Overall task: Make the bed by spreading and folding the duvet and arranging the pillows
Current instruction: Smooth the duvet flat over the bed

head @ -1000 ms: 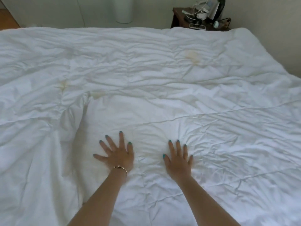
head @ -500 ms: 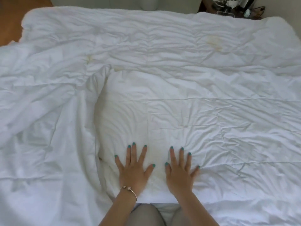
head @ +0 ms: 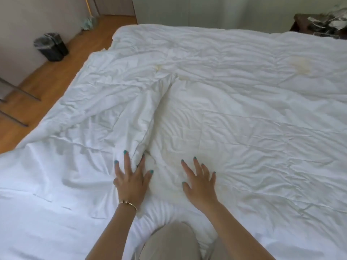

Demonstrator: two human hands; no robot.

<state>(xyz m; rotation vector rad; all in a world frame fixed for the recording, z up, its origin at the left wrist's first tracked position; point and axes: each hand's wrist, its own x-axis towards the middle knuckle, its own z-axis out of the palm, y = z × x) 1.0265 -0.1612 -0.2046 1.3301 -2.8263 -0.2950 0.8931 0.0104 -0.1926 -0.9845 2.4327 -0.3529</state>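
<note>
A wrinkled white duvet (head: 244,113) covers the whole bed, with a raised fold (head: 155,102) running from the middle toward me. My left hand (head: 131,177) lies flat with spread fingers on the near end of that fold, a bracelet on its wrist. My right hand (head: 199,182) presses flat on the duvet just right of the fold, fingers spread. Both hands hold nothing. My knee in beige trousers (head: 169,241) rests on the bed's near edge. No pillows are in view.
Wooden floor (head: 47,77) runs along the bed's left side. A black waste bin (head: 50,46) stands by the wall at far left. A dark bedside table (head: 319,25) with clutter sits at the far right corner. Metal legs (head: 16,102) stand at the left.
The view has swung left, bringing floor and bin into sight. Both hands slid left across the duvet; my left hand now lies on the fold's near end.
</note>
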